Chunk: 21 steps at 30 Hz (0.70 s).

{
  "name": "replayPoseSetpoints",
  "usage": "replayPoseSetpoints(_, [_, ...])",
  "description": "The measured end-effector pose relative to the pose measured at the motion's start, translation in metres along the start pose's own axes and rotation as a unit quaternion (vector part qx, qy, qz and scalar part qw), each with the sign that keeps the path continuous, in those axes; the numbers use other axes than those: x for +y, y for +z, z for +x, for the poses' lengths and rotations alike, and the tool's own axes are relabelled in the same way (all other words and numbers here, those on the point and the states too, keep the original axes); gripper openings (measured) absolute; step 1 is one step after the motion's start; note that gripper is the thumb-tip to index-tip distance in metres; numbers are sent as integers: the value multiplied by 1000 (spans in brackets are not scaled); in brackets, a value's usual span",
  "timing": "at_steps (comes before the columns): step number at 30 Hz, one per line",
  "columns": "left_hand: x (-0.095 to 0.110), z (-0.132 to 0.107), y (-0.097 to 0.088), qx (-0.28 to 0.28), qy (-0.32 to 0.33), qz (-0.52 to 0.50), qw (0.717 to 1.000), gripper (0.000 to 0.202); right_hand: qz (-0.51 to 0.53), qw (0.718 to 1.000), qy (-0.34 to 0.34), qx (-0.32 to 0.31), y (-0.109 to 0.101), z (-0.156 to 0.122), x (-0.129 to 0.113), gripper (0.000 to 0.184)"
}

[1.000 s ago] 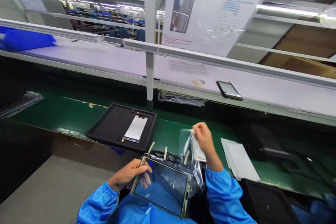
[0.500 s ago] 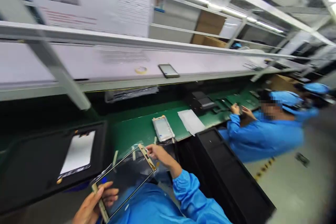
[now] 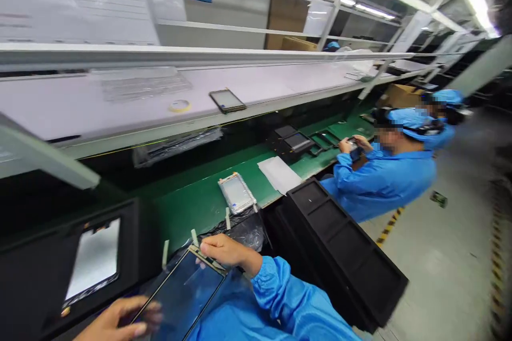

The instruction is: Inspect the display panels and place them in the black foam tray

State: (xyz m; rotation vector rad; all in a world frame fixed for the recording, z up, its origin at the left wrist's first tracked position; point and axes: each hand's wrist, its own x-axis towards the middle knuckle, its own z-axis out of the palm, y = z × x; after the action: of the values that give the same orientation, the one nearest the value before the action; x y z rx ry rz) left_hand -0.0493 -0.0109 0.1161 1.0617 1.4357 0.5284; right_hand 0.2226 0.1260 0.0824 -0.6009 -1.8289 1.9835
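Observation:
A clear screen panel (image 3: 182, 290) with thin dark edges and a tan strip at its far end is tilted in front of my body. My right hand (image 3: 226, 250) pinches that far strip between thumb and fingers. At the panel's left edge my left hand (image 3: 126, 317) is closed around it, thumb in front and slightly blurred fingers behind; the near end runs out of view. To the left, a screen with a pale grey face (image 3: 94, 258) lies on a black tray (image 3: 36, 256). Beyond my right hand, a stack of screen panels (image 3: 237, 193) rests on the green bench.
A black compartmented tray (image 3: 340, 245) stands to my right on more black trays. White paper (image 3: 279, 175) lies on the green bench (image 3: 188, 205). On the shelf above are a tape roll (image 3: 179, 105) and another screen (image 3: 227, 100). A co-worker in blue (image 3: 384, 176) sits further right.
The view has swung right. Both hands and the panel sit lower in view, its near end now cut off. My left hand has moved left and down along the panel.

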Motion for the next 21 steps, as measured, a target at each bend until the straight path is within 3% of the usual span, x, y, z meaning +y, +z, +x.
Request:
replayPoseSetpoints(2, [25, -3, 5, -12, 40, -4, 999, 42, 10, 999, 23, -23, 6, 10, -2, 72])
replayPoseSetpoints(4, [34, 1, 15, -6, 88, 5, 996, 47, 35, 997, 56, -50, 11, 20, 3, 74])
replayPoseSetpoints(8, [19, 12, 33, 110, 129, -44, 985, 67, 95, 987, 123, -47, 20, 38, 28, 69])
replayPoseSetpoints(12, [4, 4, 33, 156, 130, -107, 973, 96, 121, 982, 141, -46, 31, 51, 50, 60])
replayPoseSetpoints(14, [2, -2, 28, 167, 133, -116, 970, 93, 114, 982, 145, -44, 38, 58, 51, 60])
replayPoseSetpoints(17, [0, -9, 17, 170, 140, -133, 966, 71, 69, 985, 154, -44, 43, 68, 41, 64])
replayPoseSetpoints(21, [-4, -17, -1, 172, 138, -176, 959, 53, 28, 995, 92, -9, 37, 73, 21, 67])
